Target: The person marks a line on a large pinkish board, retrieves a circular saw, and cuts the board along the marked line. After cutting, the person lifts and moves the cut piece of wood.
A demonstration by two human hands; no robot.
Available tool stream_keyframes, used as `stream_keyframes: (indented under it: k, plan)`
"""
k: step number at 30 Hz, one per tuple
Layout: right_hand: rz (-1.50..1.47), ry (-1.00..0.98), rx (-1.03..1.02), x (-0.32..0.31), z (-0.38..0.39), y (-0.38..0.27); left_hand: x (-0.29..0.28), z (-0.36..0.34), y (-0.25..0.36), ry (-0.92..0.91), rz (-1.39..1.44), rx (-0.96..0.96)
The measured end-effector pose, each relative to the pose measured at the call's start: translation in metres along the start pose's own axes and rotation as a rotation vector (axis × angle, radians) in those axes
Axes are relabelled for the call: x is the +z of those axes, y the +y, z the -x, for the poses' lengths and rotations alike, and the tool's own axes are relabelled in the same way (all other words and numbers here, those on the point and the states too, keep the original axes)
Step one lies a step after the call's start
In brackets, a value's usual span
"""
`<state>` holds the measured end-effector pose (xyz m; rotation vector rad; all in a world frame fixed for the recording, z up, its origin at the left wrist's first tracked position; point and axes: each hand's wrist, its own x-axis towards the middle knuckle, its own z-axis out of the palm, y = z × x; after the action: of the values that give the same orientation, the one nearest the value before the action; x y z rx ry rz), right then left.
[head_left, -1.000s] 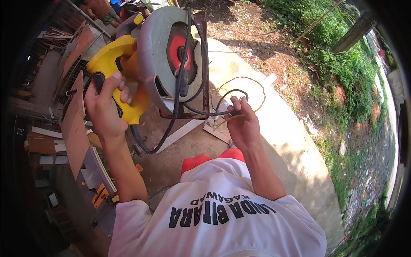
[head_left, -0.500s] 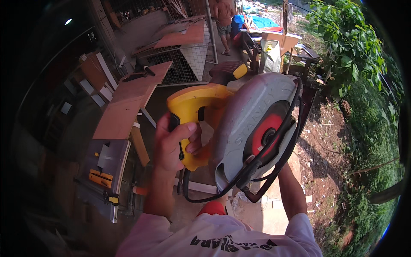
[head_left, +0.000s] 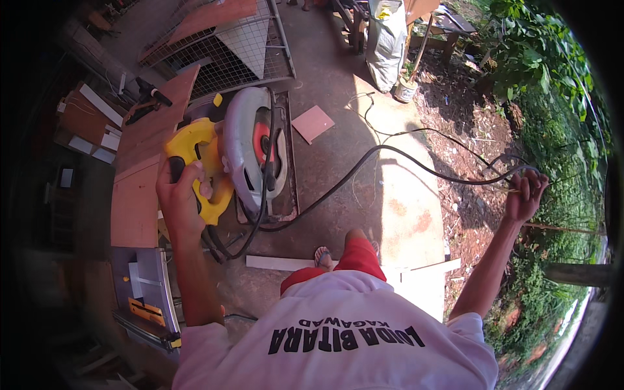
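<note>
My left hand (head_left: 181, 201) is wrapped round the yellow rear handle of a circular saw (head_left: 239, 146). The saw hangs in front of me on the left, its grey guard and red blade centre turned to the right. A black power cord (head_left: 380, 151) loops below the handle and runs across to the right. Out at the far right, my right hand (head_left: 525, 197) has its fingers closed round that cord, arm stretched wide. Part of the cord bends back from there toward the floor.
Along the left lie a plywood sheet (head_left: 133, 208), a dark power tool (head_left: 151, 97) and a table saw (head_left: 146, 296). Ahead are a wire-mesh cage (head_left: 227, 62), a plywood square (head_left: 313, 124) on the floor and a white sack (head_left: 383, 55). A white strip (head_left: 276, 262) lies by my feet.
The saw has moved left and farther from me in my left hand. My right hand has come out from behind it and swung far right, drawing the cord out.
</note>
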<state>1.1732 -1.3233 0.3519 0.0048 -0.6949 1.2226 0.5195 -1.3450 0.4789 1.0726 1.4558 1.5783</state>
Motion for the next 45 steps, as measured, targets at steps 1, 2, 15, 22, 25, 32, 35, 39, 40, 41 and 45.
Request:
stream_keyframes:
  k: [1,2,15,22,25,32,35,39,40,41,45]
  plan:
    - [0.001,0.067,0.046,-0.026,0.017,-0.001,0.011,-0.022,-0.009,0.047,0.047,-0.002]
    - [0.022,0.199,0.083,-0.051,0.032,0.002,0.023,-0.045,-0.02,0.102,0.09,0.002]
    - [0.959,-0.074,1.621,-0.266,0.005,0.422,0.129,-0.16,-0.02,0.504,0.32,0.19]
    - [1.18,-0.915,1.413,-0.207,-0.087,0.643,0.112,-0.193,-0.007,0.145,0.521,0.199]
    - [0.77,-0.408,1.359,-0.195,-0.173,0.693,0.117,-0.19,0.003,0.398,0.406,0.329]
    - [0.378,-0.212,1.109,-0.091,-0.403,0.768,0.074,-0.251,0.008,0.749,0.455,0.308]
    - [0.263,-0.047,0.932,-0.079,-0.481,0.773,0.041,-0.264,0.022,0.593,0.45,0.273]
    - [0.286,-0.052,0.848,-0.086,-0.537,0.72,0.019,-0.291,0.036,0.316,0.105,0.18]
    - [0.304,-0.028,0.827,-0.09,-0.547,0.698,0.01,-0.29,0.038,0.319,-0.036,0.103]
    - [0.316,-0.042,0.809,-0.097,-0.558,0.68,-0.004,-0.288,0.045,0.324,-0.187,0.031]
    - [0.465,0.064,0.625,-0.113,-0.611,0.617,0.0,-0.336,0.024,0.343,-0.652,-0.258]
